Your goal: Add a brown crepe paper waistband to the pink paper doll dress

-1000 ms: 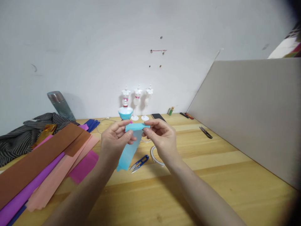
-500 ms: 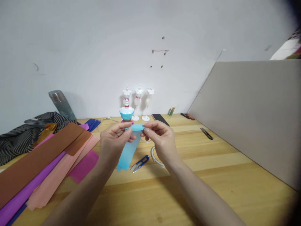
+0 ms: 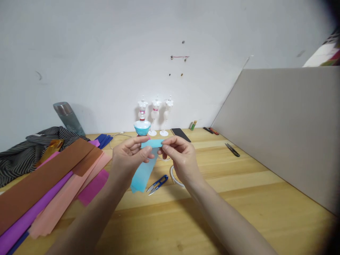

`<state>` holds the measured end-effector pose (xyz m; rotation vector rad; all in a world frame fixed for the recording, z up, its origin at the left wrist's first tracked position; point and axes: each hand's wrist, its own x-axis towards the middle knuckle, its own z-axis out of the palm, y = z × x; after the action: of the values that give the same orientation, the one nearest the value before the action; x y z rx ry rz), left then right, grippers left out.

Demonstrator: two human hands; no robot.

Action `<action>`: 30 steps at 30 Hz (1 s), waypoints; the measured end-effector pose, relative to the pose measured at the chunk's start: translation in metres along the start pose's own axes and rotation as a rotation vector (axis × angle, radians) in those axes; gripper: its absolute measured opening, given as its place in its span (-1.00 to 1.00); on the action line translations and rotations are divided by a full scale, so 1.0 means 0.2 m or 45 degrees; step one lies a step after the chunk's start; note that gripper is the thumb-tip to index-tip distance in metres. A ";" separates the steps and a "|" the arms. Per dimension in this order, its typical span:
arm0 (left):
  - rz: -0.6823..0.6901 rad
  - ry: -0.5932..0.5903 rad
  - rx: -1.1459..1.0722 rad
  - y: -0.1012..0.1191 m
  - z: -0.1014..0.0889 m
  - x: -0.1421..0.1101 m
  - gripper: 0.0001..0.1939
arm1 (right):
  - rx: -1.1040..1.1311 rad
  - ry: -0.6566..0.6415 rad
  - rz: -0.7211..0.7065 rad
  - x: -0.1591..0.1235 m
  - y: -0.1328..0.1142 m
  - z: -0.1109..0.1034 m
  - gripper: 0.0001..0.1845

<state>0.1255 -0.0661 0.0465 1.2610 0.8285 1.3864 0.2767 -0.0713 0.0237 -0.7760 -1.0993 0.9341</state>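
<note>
A narrow light-blue crepe paper strip (image 3: 152, 143) is stretched level between my hands above the table. My left hand (image 3: 130, 150) pinches its left end, index finger behind and thumb low in front. My right hand (image 3: 180, 152) grips the other end between thumb and bent fingers. Below them a wider light-blue paper piece (image 3: 145, 173) slants down to the tabletop; whether it joins the strip I cannot tell. Blue-handled thread snips (image 3: 158, 184) lie beside it. A white tape ring (image 3: 175, 177) is partly hidden by my right hand.
Brown paper (image 3: 45, 177), pink and purple sheets are piled at left, near a striped cloth (image 3: 18, 152) and a bottle (image 3: 68, 118). White mini dress forms (image 3: 156, 109) and a blue-skirted figure (image 3: 142, 127) stand behind. Black snips (image 3: 232, 150) lie right, by a partition (image 3: 287, 131).
My left thumb has slid slightly along the strip, and more of the strip's face shows between my hands. My right hand keeps its grip. The whole view has shifted a little.
</note>
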 end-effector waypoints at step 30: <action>0.018 0.074 0.077 -0.01 -0.01 0.03 -0.80 | -0.053 0.093 -0.039 -0.01 0.02 0.03 -0.89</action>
<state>0.1257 -0.0603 0.0447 1.2801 0.9090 1.4246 0.2699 -0.0717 0.0208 -0.8190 -1.0666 0.8535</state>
